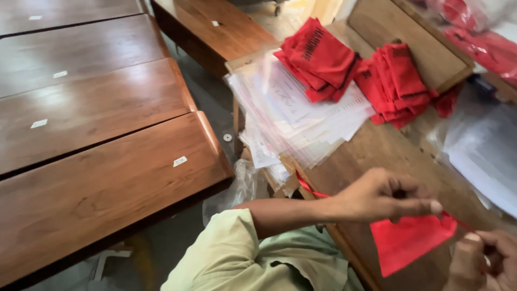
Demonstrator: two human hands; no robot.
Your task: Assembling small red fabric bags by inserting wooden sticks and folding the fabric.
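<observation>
At lower right, the left hand (385,196) and right hand (487,261) are each pinching a red drawstring pouch (409,240) above the table (377,151), apparently tightening its drawstring, needing a steady outward pull.

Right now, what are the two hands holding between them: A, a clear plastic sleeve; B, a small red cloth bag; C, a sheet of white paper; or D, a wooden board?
B: the left hand and right hand pinch a small red cloth bag by its top edge above the wooden table.
</observation>
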